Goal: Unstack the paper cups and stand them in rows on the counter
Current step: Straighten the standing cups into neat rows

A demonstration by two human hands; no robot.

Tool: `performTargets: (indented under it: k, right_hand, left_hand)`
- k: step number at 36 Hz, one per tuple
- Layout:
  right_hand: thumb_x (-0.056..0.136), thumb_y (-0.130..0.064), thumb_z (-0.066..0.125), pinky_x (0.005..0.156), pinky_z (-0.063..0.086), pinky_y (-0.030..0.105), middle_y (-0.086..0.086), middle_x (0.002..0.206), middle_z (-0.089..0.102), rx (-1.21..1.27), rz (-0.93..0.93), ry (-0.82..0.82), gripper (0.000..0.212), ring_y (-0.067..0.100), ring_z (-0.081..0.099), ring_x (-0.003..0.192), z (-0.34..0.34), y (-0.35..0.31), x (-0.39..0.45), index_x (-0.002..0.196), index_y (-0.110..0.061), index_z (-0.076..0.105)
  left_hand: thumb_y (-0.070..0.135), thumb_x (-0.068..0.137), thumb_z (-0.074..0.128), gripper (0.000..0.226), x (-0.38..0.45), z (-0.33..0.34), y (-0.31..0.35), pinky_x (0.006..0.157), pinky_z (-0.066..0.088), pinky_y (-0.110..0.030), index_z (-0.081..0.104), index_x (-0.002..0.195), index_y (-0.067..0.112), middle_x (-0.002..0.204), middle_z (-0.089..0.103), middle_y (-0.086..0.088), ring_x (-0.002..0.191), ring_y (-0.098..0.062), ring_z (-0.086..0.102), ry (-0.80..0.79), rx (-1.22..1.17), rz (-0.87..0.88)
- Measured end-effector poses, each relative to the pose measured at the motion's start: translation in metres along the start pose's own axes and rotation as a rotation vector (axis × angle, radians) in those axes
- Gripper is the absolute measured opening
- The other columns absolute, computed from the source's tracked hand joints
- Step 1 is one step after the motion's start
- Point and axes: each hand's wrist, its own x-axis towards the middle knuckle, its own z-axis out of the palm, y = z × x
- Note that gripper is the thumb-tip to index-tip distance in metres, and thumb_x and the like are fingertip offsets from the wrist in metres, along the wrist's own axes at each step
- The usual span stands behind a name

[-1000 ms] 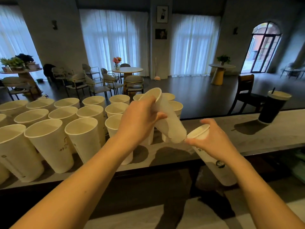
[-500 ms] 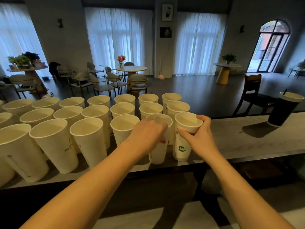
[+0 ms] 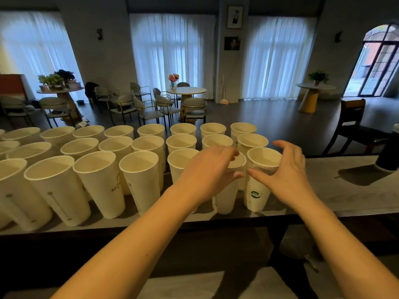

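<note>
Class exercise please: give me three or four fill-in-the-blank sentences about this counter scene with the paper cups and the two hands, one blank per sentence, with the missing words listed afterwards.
1. The paper cups stand on the counter in ____ rows.
2. The logo on the front cup nearest the right hand is ____.
3. All the paper cups stand with their open ends facing ____.
4. The left hand partly covers the rim of a ____.

Missing words: three; green; up; cup

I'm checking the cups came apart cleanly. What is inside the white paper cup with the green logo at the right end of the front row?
The white paper cup with the green logo shows only bare inner wall; its bottom is out of sight below the rim.
</note>
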Motion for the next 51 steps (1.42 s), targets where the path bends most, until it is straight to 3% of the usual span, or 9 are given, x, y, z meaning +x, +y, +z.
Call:
performTargets:
  k: [5, 11, 16, 23, 27, 31, 39, 45, 51]
  right_hand:
    - [0.072, -0.052, 0.082, 0.109, 0.037, 0.045, 0.003, 0.144, 0.036, -0.067, -0.166, -0.045, 0.089, 0.021, 0.03, 0.133, 0.002, -0.04, -0.002, 0.144, -0.021, 0.039]
    - [0.082, -0.04, 0.076, 0.1, 0.029, 0.025, -0.004, 0.14, 0.044, -0.014, -0.35, -0.181, 0.069, 0.012, 0.033, 0.131, 0.036, -0.093, -0.011, 0.141, -0.023, 0.045]
    - [0.088, -0.042, 0.067, 0.105, 0.037, 0.032, -0.007, 0.136, 0.047, 0.004, -0.445, -0.249, 0.055, 0.01, 0.036, 0.13, 0.07, -0.127, -0.022, 0.137, -0.024, 0.049]
    - [0.092, -0.038, 0.069, 0.103, 0.035, 0.025, -0.007, 0.135, 0.054, -0.005, -0.588, -0.284, 0.049, 0.008, 0.042, 0.128, 0.12, -0.167, -0.038, 0.137, -0.026, 0.054]
    - [0.095, -0.032, 0.066, 0.108, 0.032, 0.026, -0.008, 0.138, 0.057, -0.061, -0.621, -0.297, 0.045, 0.011, 0.046, 0.132, 0.138, -0.192, -0.044, 0.138, -0.028, 0.055]
    - [0.096, -0.019, 0.062, 0.096, 0.049, 0.036, -0.005, 0.125, 0.063, -0.151, -0.576, -0.327, 0.036, 0.018, 0.054, 0.119, 0.148, -0.207, -0.044, 0.13, -0.03, 0.058]
    - [0.096, -0.026, 0.063, 0.096, 0.048, 0.033, -0.005, 0.129, 0.063, -0.189, -0.503, -0.326, 0.046, 0.017, 0.055, 0.12, 0.144, -0.209, -0.047, 0.14, -0.034, 0.051]
    - [0.094, -0.045, 0.062, 0.096, 0.046, 0.03, -0.011, 0.122, 0.065, -0.166, -0.481, -0.29, 0.051, 0.011, 0.057, 0.115, 0.144, -0.226, -0.046, 0.142, -0.029, 0.052]
    - [0.102, -0.032, 0.054, 0.086, 0.041, 0.027, -0.007, 0.118, 0.063, -0.2, -0.54, -0.304, 0.03, 0.013, 0.055, 0.11, 0.162, -0.276, -0.024, 0.129, -0.025, 0.062]
  left_hand:
    - [0.039, 0.087, 0.066, 0.046, -0.024, -0.012, -0.008, 0.09, 0.049, -0.033, 0.057, 0.124, 0.012, 0.121, 0.063, -0.003, 0.112, -0.018, 0.055, 0.078, 0.011, 0.01]
    - [0.044, 0.091, 0.054, 0.035, -0.066, -0.033, -0.032, 0.085, 0.047, -0.024, 0.056, 0.119, 0.023, 0.113, 0.061, 0.007, 0.104, -0.006, 0.053, 0.067, -0.032, -0.058]
    - [0.039, 0.094, 0.053, 0.03, -0.099, -0.057, -0.063, 0.092, 0.047, -0.02, 0.055, 0.123, 0.031, 0.117, 0.059, 0.016, 0.109, 0.004, 0.052, 0.082, -0.173, -0.222]
    - [0.032, 0.092, 0.057, 0.028, -0.131, -0.099, -0.11, 0.086, 0.042, -0.02, 0.059, 0.119, 0.022, 0.111, 0.061, 0.008, 0.105, -0.007, 0.054, 0.165, 0.118, -0.321]
    - [0.037, 0.089, 0.064, 0.037, -0.142, -0.116, -0.146, 0.084, 0.047, -0.032, 0.055, 0.12, 0.02, 0.116, 0.063, 0.001, 0.106, -0.019, 0.056, 0.006, 0.327, -0.416]
    - [0.036, 0.09, 0.061, 0.03, -0.144, -0.114, -0.167, 0.097, 0.039, -0.035, 0.056, 0.117, 0.024, 0.112, 0.068, -0.001, 0.105, -0.021, 0.061, -0.221, 0.452, -0.405]
    - [0.028, 0.092, 0.061, 0.021, -0.141, -0.116, -0.18, 0.108, 0.035, -0.037, 0.058, 0.112, 0.021, 0.11, 0.069, -0.005, 0.112, -0.023, 0.06, -0.316, 0.425, -0.309]
    - [0.044, 0.088, 0.061, 0.04, -0.148, -0.134, -0.183, 0.095, 0.043, -0.032, 0.059, 0.121, 0.021, 0.119, 0.065, 0.0, 0.111, -0.018, 0.057, -0.143, 0.257, -0.225]
    - [0.026, 0.095, 0.05, 0.019, -0.148, -0.18, -0.239, 0.08, 0.053, -0.036, 0.064, 0.106, 0.021, 0.102, 0.065, 0.004, 0.093, -0.017, 0.061, 0.112, 0.219, -0.41]
